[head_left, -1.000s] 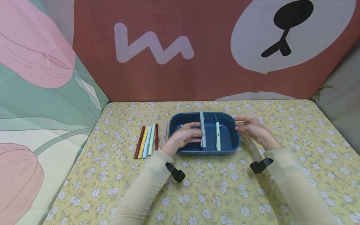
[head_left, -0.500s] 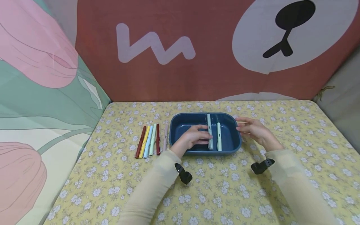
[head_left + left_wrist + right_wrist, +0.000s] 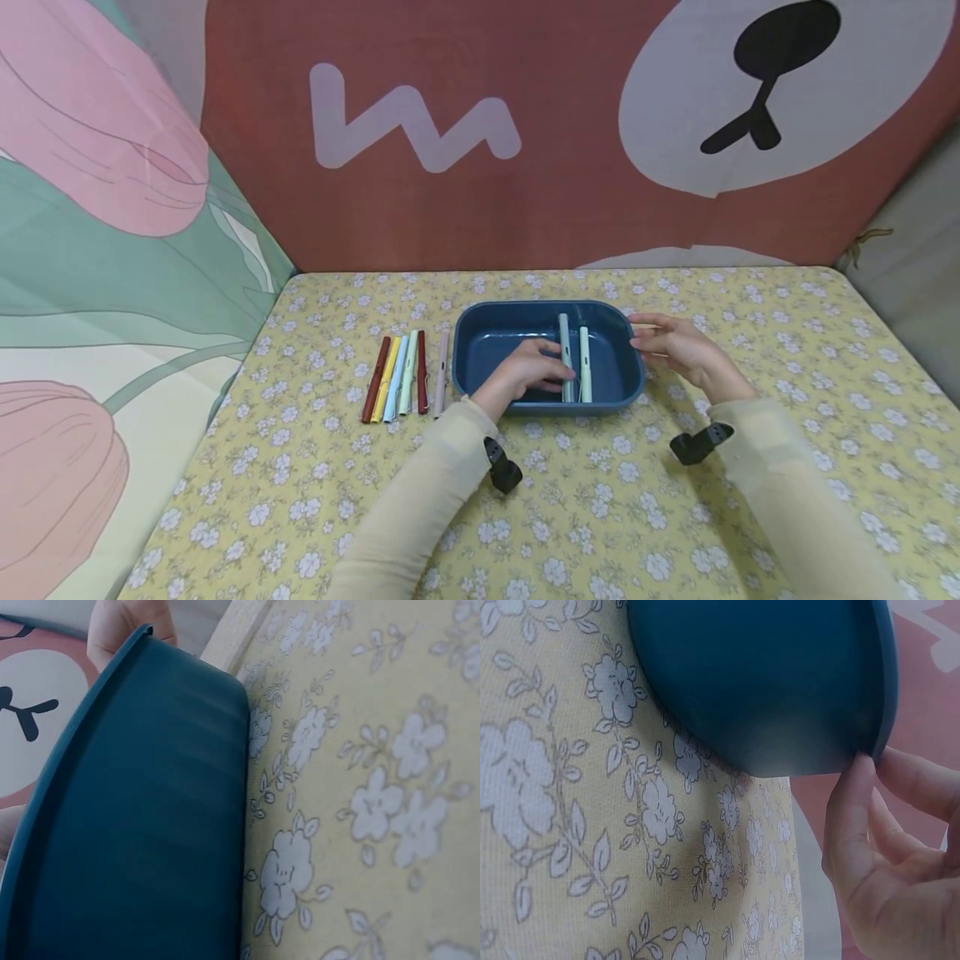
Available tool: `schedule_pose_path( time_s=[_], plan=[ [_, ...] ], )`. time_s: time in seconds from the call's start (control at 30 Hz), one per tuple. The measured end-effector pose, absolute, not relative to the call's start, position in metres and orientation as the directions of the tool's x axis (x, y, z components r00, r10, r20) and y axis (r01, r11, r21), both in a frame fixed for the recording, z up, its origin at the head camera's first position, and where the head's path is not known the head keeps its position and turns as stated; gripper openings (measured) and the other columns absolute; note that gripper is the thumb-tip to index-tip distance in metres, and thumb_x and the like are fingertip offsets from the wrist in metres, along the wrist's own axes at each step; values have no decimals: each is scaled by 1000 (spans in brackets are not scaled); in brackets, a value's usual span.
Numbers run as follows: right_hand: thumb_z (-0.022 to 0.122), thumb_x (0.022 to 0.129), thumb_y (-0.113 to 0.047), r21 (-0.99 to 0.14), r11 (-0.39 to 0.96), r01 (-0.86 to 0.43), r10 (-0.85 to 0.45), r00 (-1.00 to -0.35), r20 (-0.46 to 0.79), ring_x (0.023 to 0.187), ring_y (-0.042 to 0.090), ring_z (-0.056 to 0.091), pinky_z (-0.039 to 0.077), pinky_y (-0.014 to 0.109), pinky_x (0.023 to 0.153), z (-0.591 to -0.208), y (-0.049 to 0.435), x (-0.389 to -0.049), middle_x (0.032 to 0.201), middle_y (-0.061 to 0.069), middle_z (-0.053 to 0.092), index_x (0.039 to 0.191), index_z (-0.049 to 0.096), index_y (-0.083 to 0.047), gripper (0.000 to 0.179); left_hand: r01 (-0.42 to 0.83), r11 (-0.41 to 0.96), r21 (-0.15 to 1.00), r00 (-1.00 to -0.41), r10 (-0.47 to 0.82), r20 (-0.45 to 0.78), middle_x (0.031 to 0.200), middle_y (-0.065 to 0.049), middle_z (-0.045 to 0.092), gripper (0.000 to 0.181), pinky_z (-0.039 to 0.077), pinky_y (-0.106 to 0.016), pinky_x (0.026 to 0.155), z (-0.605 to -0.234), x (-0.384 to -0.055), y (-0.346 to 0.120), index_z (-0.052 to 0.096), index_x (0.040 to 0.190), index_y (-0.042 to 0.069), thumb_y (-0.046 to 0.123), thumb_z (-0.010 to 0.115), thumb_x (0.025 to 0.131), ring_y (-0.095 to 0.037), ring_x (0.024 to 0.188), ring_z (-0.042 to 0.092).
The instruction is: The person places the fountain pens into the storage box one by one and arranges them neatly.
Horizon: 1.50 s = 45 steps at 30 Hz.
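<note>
A pale blue pen stands lengthwise inside the dark blue tray, pinched by the fingers of my left hand. Close to its right lies a mint green pen, on the tray's floor. My right hand holds the tray's right end; in the right wrist view its thumb and forefinger meet the rim. Seen from the left wrist, the tray's outer wall fills the left side, hiding the pens, with the right hand at its far end.
Left of the tray, several pens lie side by side: dark red, yellow, light blue, light green and another dark red. A lilac pen lies right beside the tray. A flowered cloth covers the table; a printed backdrop stands behind.
My left hand has moved right and lowered the pale blue pen deeper into the tray, beside the mint green one. My right hand has stayed at the tray's rim.
</note>
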State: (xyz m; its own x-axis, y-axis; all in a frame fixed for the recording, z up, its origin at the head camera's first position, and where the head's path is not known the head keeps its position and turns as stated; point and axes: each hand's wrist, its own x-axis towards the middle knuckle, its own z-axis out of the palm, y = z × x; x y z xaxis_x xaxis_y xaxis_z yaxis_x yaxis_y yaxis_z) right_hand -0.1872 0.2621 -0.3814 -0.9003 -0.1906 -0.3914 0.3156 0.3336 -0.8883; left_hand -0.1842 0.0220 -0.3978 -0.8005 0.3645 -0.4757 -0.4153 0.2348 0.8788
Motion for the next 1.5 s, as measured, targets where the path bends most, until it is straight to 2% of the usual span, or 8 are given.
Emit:
schedule_pose_path(
  time_s=[0.13,0.27,0.4,0.57,0.67,1.0,1.27,1.5],
  plan=[
    [54,97,-14,-891,327,314,-195,-901,-389,86,-5,58,54,16,80,-382,262,-187,115,-2,49,151,24,-3,62,-412,263,872,-799,356,-485,113,-20,63,54,61,-33,80,-399,-185,26,46,135,-2,-2,66,85,-26,84,69],
    [54,97,-14,-897,315,311,-202,-901,-384,86,-4,58,54,16,79,-382,263,-188,106,-9,51,150,25,-2,61,-409,269,872,-802,350,-484,109,-20,63,53,62,-32,77,-400,-186,31,47,133,-4,-4,66,83,-15,70,62],
    [55,96,-14,-901,306,309,-211,-900,-380,86,-4,59,54,16,79,-382,264,-188,102,-12,52,149,26,-2,61,-396,291,871,-810,335,-481,108,-19,62,50,62,-32,74,-403,-185,34,50,130,-4,-4,68,83,-23,74,67],
    [55,97,-14,-900,312,305,-222,-898,-381,86,-4,59,55,16,79,-382,265,-189,104,-11,52,149,25,-1,62,-377,326,867,-821,314,-476,110,-18,62,48,62,-30,71,-404,-185,37,52,128,-3,-1,69,84,-30,86,69],
    [55,97,-14,-899,313,307,-223,-896,-384,86,-4,59,55,16,79,-382,266,-189,105,-10,51,150,25,-2,62,-373,336,865,-826,304,-475,113,-18,63,47,62,-30,71,-403,-184,38,52,129,-3,-1,69,84,-31,90,69],
    [54,97,-15,-900,315,303,-230,-895,-382,86,-5,59,55,15,79,-382,266,-188,111,-7,49,151,23,-2,63,-351,372,859,-851,258,-459,109,-17,63,36,61,-26,66,-402,-181,41,60,120,-3,-1,68,85,-30,89,70],
    [53,98,-15,-898,318,305,-232,-893,-386,87,-6,59,54,15,79,-382,265,-188,118,-2,46,151,22,-2,63,-366,355,860,-836,281,-472,122,-18,60,39,61,-27,71,-402,-182,39,58,125,-4,-2,65,87,-31,98,68],
    [53,98,-15,-896,319,310,-228,-892,-390,86,-6,58,54,15,79,-381,265,-188,118,-2,46,151,21,-2,64,-380,326,865,-830,292,-475,125,-18,59,39,62,-27,71,-403,-183,38,57,126,-3,-1,64,88,-31,101,67]
  ],
)
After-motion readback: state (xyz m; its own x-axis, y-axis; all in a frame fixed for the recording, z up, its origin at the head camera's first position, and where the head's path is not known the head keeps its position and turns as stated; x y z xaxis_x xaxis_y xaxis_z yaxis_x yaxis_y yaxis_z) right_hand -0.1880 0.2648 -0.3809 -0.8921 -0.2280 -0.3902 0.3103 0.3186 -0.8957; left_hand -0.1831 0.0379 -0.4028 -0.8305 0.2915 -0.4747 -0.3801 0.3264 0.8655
